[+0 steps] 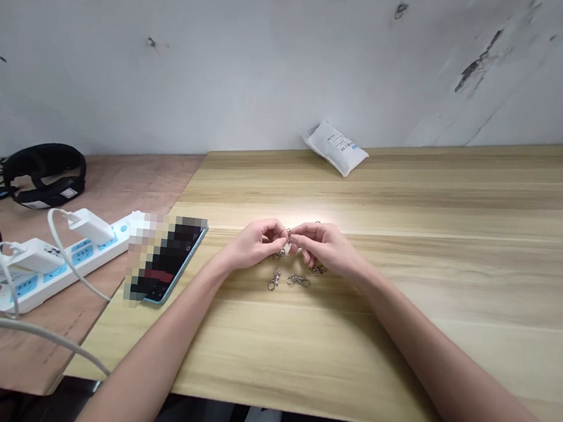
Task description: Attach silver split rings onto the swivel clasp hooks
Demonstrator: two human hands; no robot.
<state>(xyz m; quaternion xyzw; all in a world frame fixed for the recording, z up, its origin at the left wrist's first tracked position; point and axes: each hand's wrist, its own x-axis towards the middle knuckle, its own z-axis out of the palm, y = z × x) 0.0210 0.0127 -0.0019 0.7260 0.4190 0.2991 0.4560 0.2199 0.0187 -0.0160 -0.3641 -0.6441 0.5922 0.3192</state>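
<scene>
My left hand [258,243] and my right hand [326,247] meet over the middle of the wooden table [267,344]. Both are closed in a pinch on one small metal keychain clasp [289,236] between the fingertips. Much of that clasp is hidden by the fingers. On the wood just below lie a silver keychain clasp with a ring [274,279] and more clasps [299,280] beside it. Further metal pieces show partly under the fingers of each hand.
A phone [170,260], partly pixelated, lies left of my left forearm. Further left are a white power strip [75,260] with chargers and cables, and a black headset [46,176]. A white plastic packet [338,148] lies at the back near the wall.
</scene>
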